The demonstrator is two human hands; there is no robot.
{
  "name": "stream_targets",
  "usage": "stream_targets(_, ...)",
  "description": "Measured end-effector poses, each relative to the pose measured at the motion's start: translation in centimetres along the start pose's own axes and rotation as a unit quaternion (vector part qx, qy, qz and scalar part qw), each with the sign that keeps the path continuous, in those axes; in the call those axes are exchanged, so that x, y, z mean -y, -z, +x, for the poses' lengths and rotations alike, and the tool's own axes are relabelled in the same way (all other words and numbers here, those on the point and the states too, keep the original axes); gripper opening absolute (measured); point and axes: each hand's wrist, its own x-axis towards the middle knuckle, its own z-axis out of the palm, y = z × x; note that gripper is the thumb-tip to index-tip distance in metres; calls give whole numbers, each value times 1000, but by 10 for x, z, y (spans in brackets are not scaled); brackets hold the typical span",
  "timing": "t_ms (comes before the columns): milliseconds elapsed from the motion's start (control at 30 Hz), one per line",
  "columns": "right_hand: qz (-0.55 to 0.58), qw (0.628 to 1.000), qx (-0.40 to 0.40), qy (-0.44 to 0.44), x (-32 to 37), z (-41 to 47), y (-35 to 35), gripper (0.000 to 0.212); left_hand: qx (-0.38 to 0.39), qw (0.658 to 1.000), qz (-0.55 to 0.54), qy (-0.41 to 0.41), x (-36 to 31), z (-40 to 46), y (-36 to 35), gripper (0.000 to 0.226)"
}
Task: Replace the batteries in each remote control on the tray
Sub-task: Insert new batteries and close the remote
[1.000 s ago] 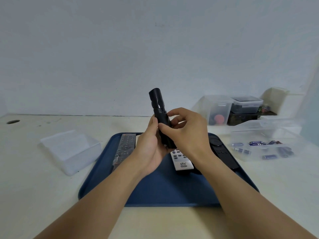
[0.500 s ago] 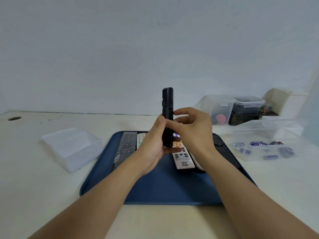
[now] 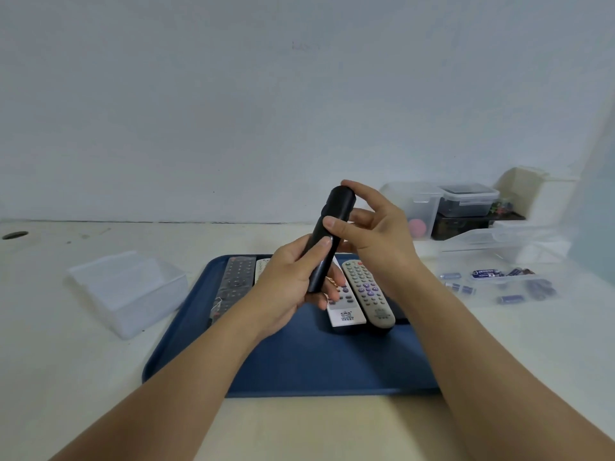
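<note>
A slim black remote [image 3: 327, 237] stands nearly upright above the blue tray [image 3: 299, 367], its top leaning right. My left hand [image 3: 289, 287] grips its lower half. My right hand [image 3: 372, 227] holds its upper half, thumb across the front and index finger on the top end. On the tray lie a dark grey remote [image 3: 233, 287] at the left, a white remote [image 3: 261, 267] mostly hidden behind my left hand, another white remote [image 3: 344, 311] and a beige remote [image 3: 367, 294] in the middle. Loose batteries [image 3: 484, 273] lie in a clear box [image 3: 499, 257] at the right.
An empty clear plastic box [image 3: 128, 287] sits left of the tray. Stacked clear containers [image 3: 466, 201] and a small box holding a pink ball [image 3: 417, 227] stand at the back right near the wall. A dark hole [image 3: 15, 235] marks the table's far left.
The black remote has tilted so its top leans right. My right hand slid up from its middle to its upper half, index finger now on the top end. The beige remote is uncovered.
</note>
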Motion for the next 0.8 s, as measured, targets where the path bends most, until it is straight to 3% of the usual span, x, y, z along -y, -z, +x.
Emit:
stream_targets(333, 39, 999, 1, 4, 8, -10, -12, 36, -140, 983, 101, -68, 2, -3, -3, 39)
stream_targets(500, 94, 989, 102, -51, 8, -6, -8, 37, -150, 988, 19, -28, -4, -8, 0, 44)
stream_targets(600, 196, 959, 190, -74, 4, -6, -9, 53, -137, 987, -43, 66, -13, -11, 1, 51)
stream_targets(700, 217, 949, 213, -77, -5, -6, -17, 63, -115, 982, -121, 88, -20, -8, 4, 45)
stream_targets(733, 209, 953, 204, -79, -7, -6, -19, 63, -112, 987, -86, 82, -20, -7, 6, 48)
stream_targets(800, 175, 969, 145, -98, -10, -5, -20, 60, -143, 979, 144, 35, -18, -5, 13, 64)
